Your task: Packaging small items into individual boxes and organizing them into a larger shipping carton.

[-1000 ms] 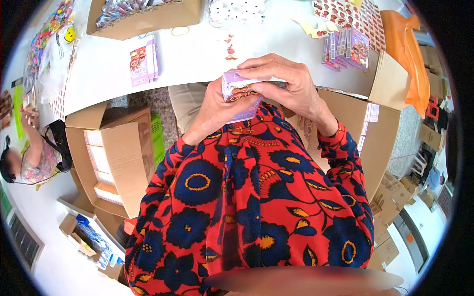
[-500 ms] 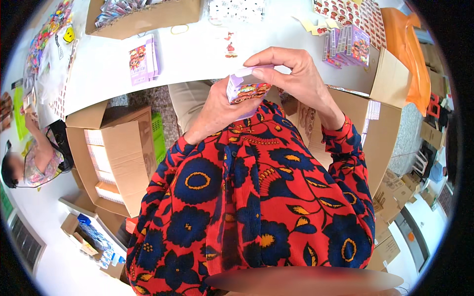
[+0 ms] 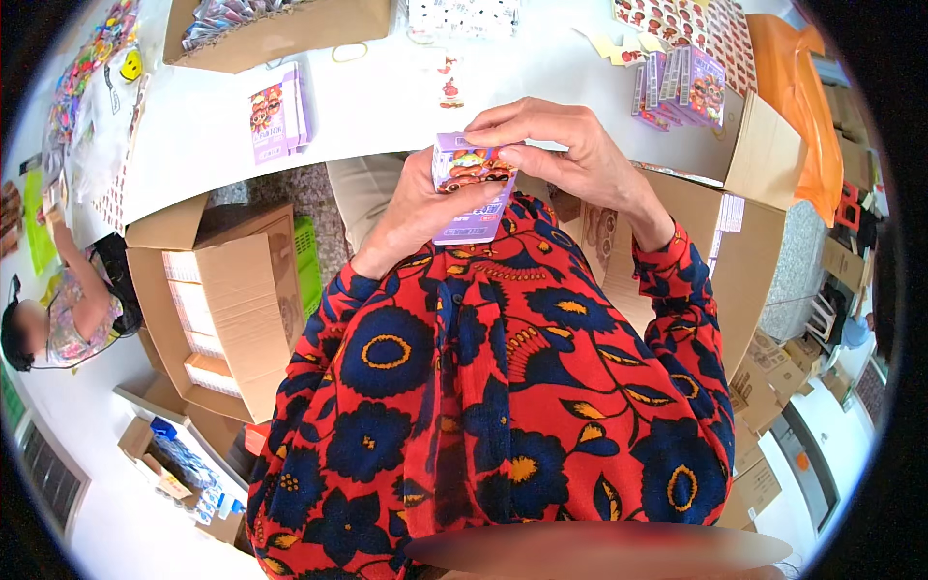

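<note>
The left hand (image 3: pixel 411 217) is cupping a small purple carton (image 3: pixel 471 186) from below and behind, palm wrapped around its lower half, while the right hand (image 3: pixel 570 155) is reaching over from the upper right and pressing its fingers (image 3: pixel 503 121) down on the carton's top end. Both hands are closed firmly on the box; neither is holding anything else. The carton is sitting just above centre of the frame, close against the person's chest, over the red and blue flowered blouse (image 3: pixel 483 387).

As a judgement, the work looks to be near the end for this one box: its body is already squared up and the fingers seem to be shutting or tucking the top flap, though the flap itself is hidden beneath them. Its long axis is running nearly up and down in the frame, leaning slightly, with the printed face turned toward the camera.

Further out, a matching purple box (image 3: pixel 275 116) is lying on the white table (image 3: pixel 387 97) at upper left, a row of similar cartons (image 3: pixel 681 87) is standing at upper right, and an open cardboard box (image 3: pixel 222 290) is sitting at the left.
</note>
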`<action>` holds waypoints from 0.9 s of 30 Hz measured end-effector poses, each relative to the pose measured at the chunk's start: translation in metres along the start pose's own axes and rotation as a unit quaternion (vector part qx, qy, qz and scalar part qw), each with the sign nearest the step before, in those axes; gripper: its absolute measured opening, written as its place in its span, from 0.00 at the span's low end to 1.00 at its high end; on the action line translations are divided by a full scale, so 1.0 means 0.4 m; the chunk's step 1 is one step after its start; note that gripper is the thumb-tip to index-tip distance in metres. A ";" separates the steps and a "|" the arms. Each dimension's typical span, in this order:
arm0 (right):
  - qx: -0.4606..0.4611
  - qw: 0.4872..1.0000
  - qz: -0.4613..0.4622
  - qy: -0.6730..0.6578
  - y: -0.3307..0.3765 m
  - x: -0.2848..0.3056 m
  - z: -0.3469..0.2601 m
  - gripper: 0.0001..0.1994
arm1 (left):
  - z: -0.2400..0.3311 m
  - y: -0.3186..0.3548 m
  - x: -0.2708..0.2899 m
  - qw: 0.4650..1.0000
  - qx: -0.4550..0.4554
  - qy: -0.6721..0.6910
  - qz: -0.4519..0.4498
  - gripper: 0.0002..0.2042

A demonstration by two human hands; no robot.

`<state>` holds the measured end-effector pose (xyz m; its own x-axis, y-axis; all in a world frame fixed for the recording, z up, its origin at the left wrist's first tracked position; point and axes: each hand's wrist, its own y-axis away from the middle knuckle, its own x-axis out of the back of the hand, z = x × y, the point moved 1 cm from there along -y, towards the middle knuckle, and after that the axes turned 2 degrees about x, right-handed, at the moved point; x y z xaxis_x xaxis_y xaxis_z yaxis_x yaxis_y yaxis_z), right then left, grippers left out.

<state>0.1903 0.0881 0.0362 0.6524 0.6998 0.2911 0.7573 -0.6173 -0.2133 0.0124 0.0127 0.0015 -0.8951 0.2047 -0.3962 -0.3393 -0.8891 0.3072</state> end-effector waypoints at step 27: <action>-0.247 0.920 0.126 -0.278 0.006 -0.009 0.130 0.10 | 0.063 -0.019 0.072 0.881 -0.273 -0.371 0.105 0.28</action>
<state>0.1914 0.1030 -0.0138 0.8239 0.5033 -0.2606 0.5634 -0.7771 0.2805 -0.0182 0.0356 0.0098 -0.9329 0.0435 0.3574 -0.1353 -0.9623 -0.2361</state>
